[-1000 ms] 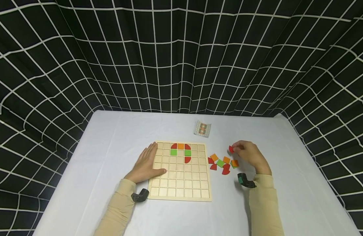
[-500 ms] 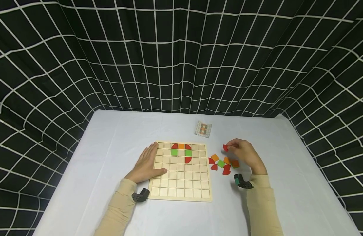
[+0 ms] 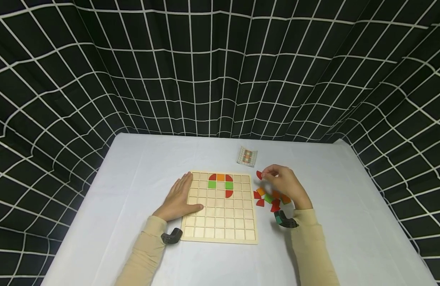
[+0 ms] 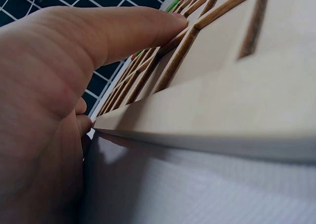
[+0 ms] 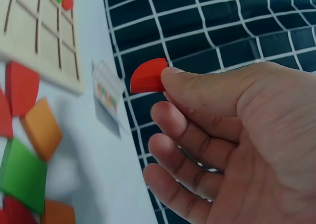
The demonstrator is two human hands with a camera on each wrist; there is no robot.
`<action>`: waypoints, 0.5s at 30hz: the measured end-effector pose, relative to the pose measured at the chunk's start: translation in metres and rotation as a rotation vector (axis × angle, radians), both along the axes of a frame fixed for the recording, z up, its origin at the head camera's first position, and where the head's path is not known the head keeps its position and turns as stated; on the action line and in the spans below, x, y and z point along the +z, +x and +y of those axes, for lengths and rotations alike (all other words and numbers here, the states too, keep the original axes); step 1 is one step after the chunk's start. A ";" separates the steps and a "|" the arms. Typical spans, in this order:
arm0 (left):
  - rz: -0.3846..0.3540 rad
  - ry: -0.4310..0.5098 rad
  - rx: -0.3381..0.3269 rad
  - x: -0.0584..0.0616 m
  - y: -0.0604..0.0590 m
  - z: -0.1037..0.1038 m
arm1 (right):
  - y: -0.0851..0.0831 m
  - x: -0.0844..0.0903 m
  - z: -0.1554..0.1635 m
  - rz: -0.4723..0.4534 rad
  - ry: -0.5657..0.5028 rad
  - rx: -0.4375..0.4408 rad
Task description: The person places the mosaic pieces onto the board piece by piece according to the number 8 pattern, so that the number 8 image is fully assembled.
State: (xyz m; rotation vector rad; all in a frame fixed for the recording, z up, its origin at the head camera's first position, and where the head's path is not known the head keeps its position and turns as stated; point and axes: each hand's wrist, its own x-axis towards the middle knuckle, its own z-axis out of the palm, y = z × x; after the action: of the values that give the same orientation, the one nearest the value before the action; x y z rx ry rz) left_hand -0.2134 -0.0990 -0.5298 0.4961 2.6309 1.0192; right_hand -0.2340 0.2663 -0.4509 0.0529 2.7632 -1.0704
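A wooden grid board (image 3: 220,222) lies on the white table, with red, orange and green tiles (image 3: 220,181) set in its top rows. My left hand (image 3: 178,198) rests flat on the board's left edge, its thumb (image 4: 123,28) lying across the grid. My right hand (image 3: 282,184) hovers just right of the board and pinches a red quarter-round tile (image 3: 259,174) (image 5: 148,75) between thumb and forefinger. Below that hand lies a loose heap of red, orange and green tiles (image 3: 268,198) (image 5: 24,150).
A small pattern card (image 3: 247,156) (image 5: 106,93) lies on the table (image 3: 134,167) behind the board's right corner. A black curtain with a white grid (image 3: 220,67) hangs round the table on three sides.
My right hand has carried the red tile leftward and slightly away from me, from beside the loose heap toward the board's right edge. The left hand has stayed still.
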 end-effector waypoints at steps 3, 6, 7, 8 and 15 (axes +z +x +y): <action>-0.002 -0.001 0.006 0.000 0.000 0.000 | -0.001 0.005 -0.007 0.023 -0.002 0.010; -0.001 0.005 0.009 0.000 0.000 0.000 | -0.003 0.011 -0.015 0.038 -0.006 0.008; 0.002 0.008 0.008 -0.001 0.000 0.000 | -0.003 0.013 -0.017 0.044 -0.006 0.015; 0.003 0.008 0.008 -0.001 0.000 0.000 | -0.004 0.015 -0.020 0.047 -0.009 0.014; 0.004 -0.003 0.004 -0.001 0.000 -0.001 | -0.008 0.027 -0.040 0.130 -0.046 0.070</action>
State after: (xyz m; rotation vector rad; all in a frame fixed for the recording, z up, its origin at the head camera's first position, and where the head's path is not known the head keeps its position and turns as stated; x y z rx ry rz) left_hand -0.2130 -0.0996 -0.5304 0.4922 2.6376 1.0163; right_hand -0.2422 0.2261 -0.4234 -0.1233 2.8285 -1.1577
